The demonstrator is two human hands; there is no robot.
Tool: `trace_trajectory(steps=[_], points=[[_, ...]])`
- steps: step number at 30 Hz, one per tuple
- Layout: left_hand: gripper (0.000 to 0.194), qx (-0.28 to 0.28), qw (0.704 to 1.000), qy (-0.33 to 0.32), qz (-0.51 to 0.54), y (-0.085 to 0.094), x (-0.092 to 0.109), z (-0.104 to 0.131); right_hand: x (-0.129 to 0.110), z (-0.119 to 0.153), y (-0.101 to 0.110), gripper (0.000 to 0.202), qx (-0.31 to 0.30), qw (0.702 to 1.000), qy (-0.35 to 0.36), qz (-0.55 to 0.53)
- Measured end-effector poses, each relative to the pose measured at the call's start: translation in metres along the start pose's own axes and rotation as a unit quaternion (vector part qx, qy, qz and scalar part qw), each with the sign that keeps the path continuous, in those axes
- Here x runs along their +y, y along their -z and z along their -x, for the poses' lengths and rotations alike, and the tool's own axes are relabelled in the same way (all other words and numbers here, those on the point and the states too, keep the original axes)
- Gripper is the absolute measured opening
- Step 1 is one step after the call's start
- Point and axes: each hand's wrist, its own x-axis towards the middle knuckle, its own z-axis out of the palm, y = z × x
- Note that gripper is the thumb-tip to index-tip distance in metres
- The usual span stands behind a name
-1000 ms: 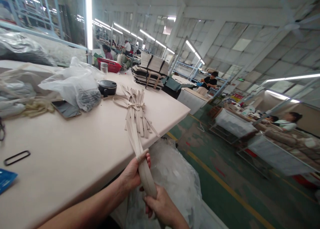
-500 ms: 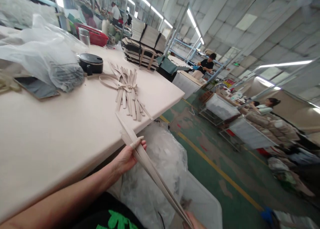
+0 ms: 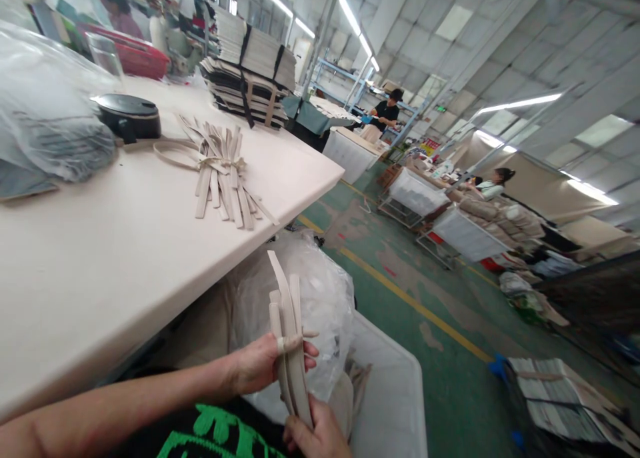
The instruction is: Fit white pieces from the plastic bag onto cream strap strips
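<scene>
Beside the bench [image 3: 125, 265]: beige strips [image 3: 287, 318] are clamped in the left hand [image 3: 257, 365], their lower run pinched by the right hand [image 3: 323, 431].
Uneven tips: strips could be shed if the grip is slackened.
Plastic bag [image 3: 327, 278]: bulked up right behind; tips could be snagged by its folds.
White bin [image 3: 395, 385]: dropped strips might be caught there.
Benchtop: a tied bundle [image 3: 227, 185] and black lidded pot [image 3: 133, 115] are seen.
</scene>
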Motion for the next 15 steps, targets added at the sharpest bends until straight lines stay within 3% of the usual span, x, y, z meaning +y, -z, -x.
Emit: trace_trajectory(steps=[3,6,10,15], points=[[0.038,0.005,0.999,-0.022,-0.045,0.0,-0.003,0.002,-0.03,-0.008,-0.009,0.052,0.033,0.99,0.074,-0.113],[0.046,0.013,0.997,-0.032,-0.062,0.001,0.002,0.004,-0.04,-0.011,-0.013,0.061,0.023,0.977,0.082,-0.196],[0.064,-0.009,0.999,-0.01,-0.049,0.004,0.006,0.009,-0.036,-0.007,-0.013,0.07,-0.028,0.948,0.045,-0.315],[0.067,-0.059,0.998,0.025,-0.006,0.01,0.001,0.011,-0.021,-0.004,-0.012,0.073,-0.079,0.922,0.049,-0.377]])
